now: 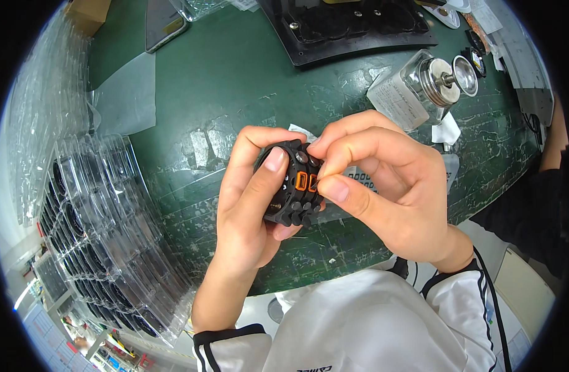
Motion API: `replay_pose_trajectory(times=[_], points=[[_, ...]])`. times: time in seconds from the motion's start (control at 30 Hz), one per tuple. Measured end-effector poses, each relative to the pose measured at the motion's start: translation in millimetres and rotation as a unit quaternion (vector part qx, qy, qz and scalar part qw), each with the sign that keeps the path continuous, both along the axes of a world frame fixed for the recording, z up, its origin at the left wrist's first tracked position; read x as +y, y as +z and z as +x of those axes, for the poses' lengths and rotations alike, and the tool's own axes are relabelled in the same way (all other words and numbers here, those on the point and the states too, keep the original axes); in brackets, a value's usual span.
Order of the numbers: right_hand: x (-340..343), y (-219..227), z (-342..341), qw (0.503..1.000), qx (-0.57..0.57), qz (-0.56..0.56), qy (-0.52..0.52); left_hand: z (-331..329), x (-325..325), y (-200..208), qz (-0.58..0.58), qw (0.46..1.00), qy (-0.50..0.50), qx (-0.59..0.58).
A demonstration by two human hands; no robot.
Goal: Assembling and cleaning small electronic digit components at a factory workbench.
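Black round cases [292, 199], stacked like chunky watch bodies, sit over the near part of the green worktop [204, 80], held up in our left hand [250, 198]. We have that hand clamped around them, thumb flat across the face and forefinger curled over the far rim. Orange-rimmed rectangles [302, 181] on their side are turned toward our right hand [399, 192], whose thumb and forefinger tips come close together right at one of them; we cannot tell whether anything is pinched between those tips

To our left we see clear plastic trays [126, 248] stacked with black rings, and beyond them a translucent sheet [126, 96] and a phone [165, 25]. Past our hands lies a black fixture [359, 40], with a glass jar [408, 93] with a metal top to its right, just beside a crumpled white tissue [445, 131]
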State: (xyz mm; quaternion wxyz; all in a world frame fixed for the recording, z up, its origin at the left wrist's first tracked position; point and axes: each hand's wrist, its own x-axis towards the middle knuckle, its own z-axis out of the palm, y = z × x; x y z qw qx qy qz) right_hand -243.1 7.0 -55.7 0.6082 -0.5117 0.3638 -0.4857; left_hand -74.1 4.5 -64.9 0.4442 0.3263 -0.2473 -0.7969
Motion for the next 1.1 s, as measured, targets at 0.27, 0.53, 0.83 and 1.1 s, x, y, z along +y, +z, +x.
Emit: replay_pose_trajectory(times=[0.27, 0.53, 0.83, 1.1], points=[[-5, 7, 5, 1.0, 0.013, 0.016, -0.004, 1, -3, 5, -0.015, 0.998, 0.017, -0.065], [8, -3, -4, 0.986, 0.146, -0.057, -0.055, -7, 4, -7, -0.071, 0.997, 0.016, -0.027], [1, -10, -5, 0.991, 0.127, 0.002, -0.04, -3, 4, -3, -0.06, 0.997, 0.02, -0.048], [8, -11, -4, 0.986, 0.142, -0.066, -0.063, -5, 2, -2, -0.047, 0.999, 0.018, -0.016]])
